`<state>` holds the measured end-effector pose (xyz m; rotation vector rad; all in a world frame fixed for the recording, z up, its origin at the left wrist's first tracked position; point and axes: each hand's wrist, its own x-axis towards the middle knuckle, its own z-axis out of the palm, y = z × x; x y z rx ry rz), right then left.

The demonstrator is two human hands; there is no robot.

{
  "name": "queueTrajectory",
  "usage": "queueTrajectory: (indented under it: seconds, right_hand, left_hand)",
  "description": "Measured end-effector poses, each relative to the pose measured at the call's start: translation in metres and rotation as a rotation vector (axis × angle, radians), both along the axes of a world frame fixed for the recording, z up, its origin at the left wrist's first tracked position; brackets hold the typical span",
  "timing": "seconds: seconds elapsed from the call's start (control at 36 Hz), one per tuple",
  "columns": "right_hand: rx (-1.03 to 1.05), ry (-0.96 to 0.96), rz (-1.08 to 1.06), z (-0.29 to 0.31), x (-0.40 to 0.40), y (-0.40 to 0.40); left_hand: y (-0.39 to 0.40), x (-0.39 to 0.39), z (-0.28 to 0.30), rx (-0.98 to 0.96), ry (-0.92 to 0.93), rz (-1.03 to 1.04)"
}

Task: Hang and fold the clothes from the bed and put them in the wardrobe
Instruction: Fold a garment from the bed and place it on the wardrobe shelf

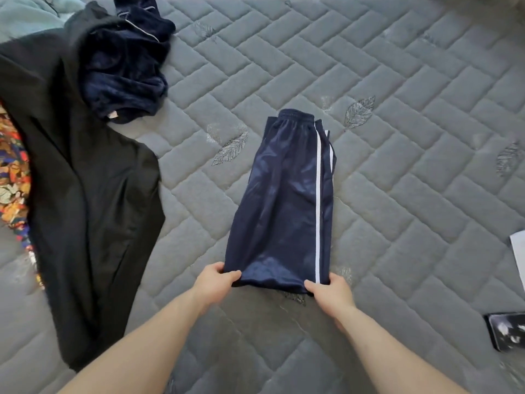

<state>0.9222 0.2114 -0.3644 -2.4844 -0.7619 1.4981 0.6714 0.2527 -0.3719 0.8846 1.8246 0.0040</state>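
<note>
Navy satin shorts [281,200] mid-fold — left hand [214,282] and right hand [331,291] each pinch a hem corner at six o'clock, likely to carry it toward the waistband at twelve.

Two bare, sleeveless forearms [159,336]

Home bedroom. Surface under both hands is a grey quilted mattress [397,115], herringbone stitching with embroidered leaf motifs, no sheet on it. Loose household laundry spread across it: shiny navy shorts with a white side stripe [281,206] lie flat just beyond the fingers; a black long garment [93,200] lies well left of the left hand [214,282]; a crumpled navy plush garment with pale piping [125,69] lies far up-left, resting on the black one; multicoloured floral fabric [12,180] at the left edge; teal bedding [25,15] in the far left corner. Right of the right hand [332,297], at the frame edge: a dark phone-like slab [505,331] and a white sheet [518,251].
</note>
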Motion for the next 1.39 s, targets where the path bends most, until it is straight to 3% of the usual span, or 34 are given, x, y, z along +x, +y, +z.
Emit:
queueTrajectory:
  seconds: [0.11,0.39,0.5,0.58,0.67,0.75,0.89,1.17,1.39]
  right_hand:
    - [-0.028,-0.118,0.132,0.011,-0.006,-0.027]
    - [-0.462,0.047,0.325,0.037,-0.016,-0.158]
    - [-0.6,0.156,0.394,0.068,-0.018,-0.193]
    - [-0.668,0.225,0.419,0.087,-0.014,-0.205]
    - [-0.591,0.242,0.299,0.097,-0.013,-0.203]
    - [-0.315,0.252,0.018,0.101,-0.012,-0.189]
    - [0.015,0.226,-0.032,0.116,-0.006,-0.135]
    - [0.095,0.314,-0.159,0.135,0.007,-0.031]
    - [0.15,0.236,-0.116,0.102,0.006,0.016]
  left_hand:
    - [-0.03,0.0,0.02,-0.051,-0.009,-0.103]
    - [-0.16,-0.027,0.051,-0.378,0.049,-0.503]
    - [-0.196,-0.035,0.073,-0.598,0.013,-0.626]
    - [-0.205,-0.04,0.089,-0.659,-0.004,-0.645]
    - [-0.2,-0.042,0.102,-0.568,0.001,-0.565]
    - [-0.183,-0.046,0.114,-0.359,-0.012,-0.412]
    - [-0.132,-0.041,0.13,-0.105,-0.144,-0.244]
    - [-0.027,-0.023,0.14,0.052,-0.28,0.098]
    - [0.014,-0.011,0.109,0.19,-0.173,0.031]
